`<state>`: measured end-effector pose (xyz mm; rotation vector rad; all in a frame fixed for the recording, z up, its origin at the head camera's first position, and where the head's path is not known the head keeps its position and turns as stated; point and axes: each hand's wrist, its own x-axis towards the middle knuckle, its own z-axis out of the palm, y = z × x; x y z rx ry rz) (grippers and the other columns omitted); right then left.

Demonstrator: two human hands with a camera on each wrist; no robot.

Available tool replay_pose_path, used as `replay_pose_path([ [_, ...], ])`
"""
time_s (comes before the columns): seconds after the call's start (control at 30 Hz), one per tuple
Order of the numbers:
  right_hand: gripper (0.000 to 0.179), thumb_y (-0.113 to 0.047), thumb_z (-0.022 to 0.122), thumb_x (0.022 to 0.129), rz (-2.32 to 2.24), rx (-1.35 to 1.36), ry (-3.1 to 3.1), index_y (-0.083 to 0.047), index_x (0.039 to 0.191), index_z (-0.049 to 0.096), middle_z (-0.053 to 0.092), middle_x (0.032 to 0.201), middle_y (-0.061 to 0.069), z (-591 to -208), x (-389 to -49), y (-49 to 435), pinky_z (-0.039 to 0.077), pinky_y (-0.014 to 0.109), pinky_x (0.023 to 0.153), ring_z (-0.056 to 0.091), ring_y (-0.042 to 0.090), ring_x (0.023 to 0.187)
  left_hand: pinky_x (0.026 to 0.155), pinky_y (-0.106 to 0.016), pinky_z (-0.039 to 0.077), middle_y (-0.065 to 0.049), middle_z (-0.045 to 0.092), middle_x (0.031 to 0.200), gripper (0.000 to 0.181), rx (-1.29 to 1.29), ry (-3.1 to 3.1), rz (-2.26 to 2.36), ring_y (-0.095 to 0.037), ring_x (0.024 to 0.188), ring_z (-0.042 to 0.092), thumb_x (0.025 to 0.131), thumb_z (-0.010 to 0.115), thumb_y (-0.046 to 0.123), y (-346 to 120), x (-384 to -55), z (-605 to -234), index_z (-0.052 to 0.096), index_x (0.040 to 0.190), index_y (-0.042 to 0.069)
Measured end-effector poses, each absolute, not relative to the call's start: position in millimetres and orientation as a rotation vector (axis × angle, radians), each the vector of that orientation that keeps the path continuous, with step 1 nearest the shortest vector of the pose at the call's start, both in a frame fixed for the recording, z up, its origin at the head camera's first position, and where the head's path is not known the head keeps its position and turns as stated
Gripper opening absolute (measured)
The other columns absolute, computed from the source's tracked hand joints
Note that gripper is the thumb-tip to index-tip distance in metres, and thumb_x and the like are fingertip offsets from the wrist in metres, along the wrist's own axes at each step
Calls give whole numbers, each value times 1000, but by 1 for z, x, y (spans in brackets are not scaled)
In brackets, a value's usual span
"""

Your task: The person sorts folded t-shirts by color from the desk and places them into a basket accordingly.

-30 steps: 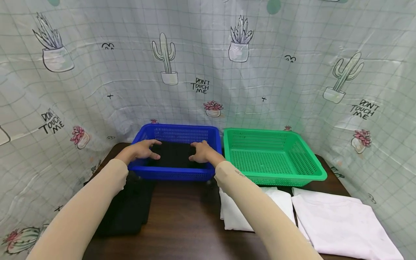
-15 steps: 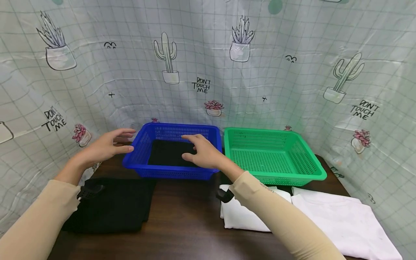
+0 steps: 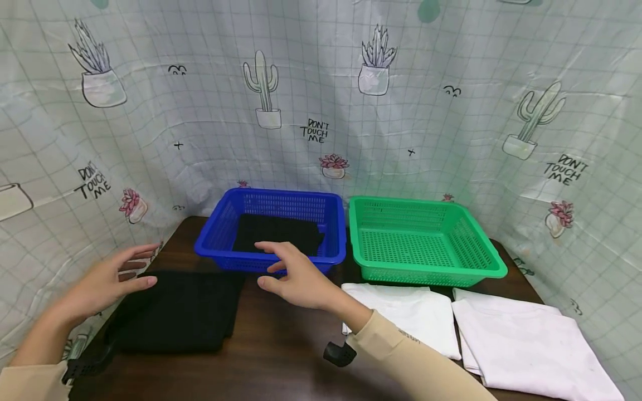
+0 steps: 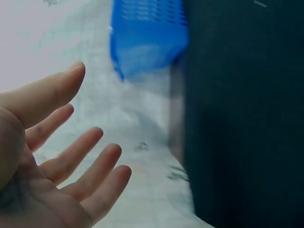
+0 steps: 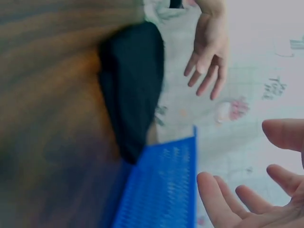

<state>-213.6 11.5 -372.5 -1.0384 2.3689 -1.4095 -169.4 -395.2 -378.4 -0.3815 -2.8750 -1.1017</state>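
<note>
A folded black garment (image 3: 175, 312) lies on the table at the left, and my left hand (image 3: 107, 287) hovers by its far left side with fingers spread and nothing in them. In the left wrist view the left hand (image 4: 61, 166) shows its palm, thumb apart from the fingers. Another folded black cloth (image 3: 276, 231) lies inside the blue basket (image 3: 281, 262). My right hand (image 3: 296, 278) is in the air in front of that basket, thumb and fingers apart, holding nothing. The right wrist view shows the same right hand (image 5: 256, 190) beside the basket's rim.
A green basket (image 3: 426, 275) stands right of the blue one. Two folded white garments, a nearer-centre one (image 3: 416, 312) and a far-right one (image 3: 536, 345), lie in front of it. The dark wooden table (image 3: 281, 356) is backed by a patterned curtain (image 3: 210, 111).
Both hands have left the black cloth in the blue basket and drawn back toward me. The left hand has moved left to the black garment on the table; the right hand is now before the basket.
</note>
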Motion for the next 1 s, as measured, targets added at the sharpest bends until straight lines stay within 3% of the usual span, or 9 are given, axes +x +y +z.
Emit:
replay_pose_path([
  [0.13, 67, -22, 74, 103, -1413, -982, 2330, -27, 162, 43, 47, 156, 8, -395, -206, -1, 58, 22, 89, 68, 21, 122, 84, -8, 45, -38, 44, 154, 70, -345, -2886, -1097, -63, 131, 49, 103, 73, 16, -404, -160, -396, 38, 159, -7],
  [0.23, 68, -25, 74, 103, -1427, -911, 2295, -24, 162, 42, 46, 158, 12, -412, -202, -11, 58, 24, 89, 70, 16, 119, 97, -37, 55, -40, 41, 155, 72, -310, -2916, -1106, -67, 131, 46, 103, 73, 15, -407, -157, -406, 35, 159, -9],
  [0.3, 69, -26, 74, 102, -1449, -839, 2251, -25, 163, 42, 45, 159, 14, -421, -200, -18, 59, 26, 90, 69, 15, 118, 98, -61, 52, -42, 38, 155, 74, -292, -2948, -1098, -70, 130, 43, 102, 73, 15, -408, -155, -412, 33, 159, -10],
  [0.37, 70, -27, 74, 103, -1484, -759, 2191, -25, 164, 40, 44, 160, 15, -430, -198, -24, 60, 31, 90, 70, 16, 117, 93, -77, 45, -45, 36, 154, 76, -268, -2978, -1100, -73, 130, 41, 102, 74, 15, -409, -153, -416, 31, 159, -12],
  [0.53, 74, -22, 74, 102, -1600, -622, 2062, -21, 165, 36, 40, 162, 18, -445, -195, -36, 62, 39, 88, 71, 19, 110, 95, -78, 43, -50, 32, 153, 77, -248, -3017, -1091, -76, 130, 37, 100, 76, 17, -410, -151, -426, 33, 157, -13],
  [0.73, 75, -15, 74, 101, -1688, -544, 1967, -15, 165, 36, 39, 160, 21, -456, -197, -47, 62, 41, 91, 70, 24, 115, 97, -80, 36, -51, 29, 151, 79, -180, -3039, -1204, -73, 134, 30, 101, 75, 18, -413, -150, -434, 29, 159, -11],
  [0.9, 74, -7, 74, 99, -1774, -449, 1830, -12, 164, 36, 43, 154, 23, -460, -197, -59, 61, 45, 94, 71, 26, 111, 98, -79, 35, -53, 26, 152, 81, -123, -3083, -1235, -72, 135, 28, 102, 73, 22, -415, -150, -435, 26, 159, -12],
  [1.0, 74, -3, 74, 98, -1815, -394, 1791, -11, 162, 38, 47, 150, 23, -460, -196, -68, 61, 47, 94, 72, 27, 108, 101, -81, 32, -53, 17, 156, 83, -98, -3098, -1322, -74, 139, 21, 104, 71, 23, -415, -151, -434, 22, 160, -12],
])
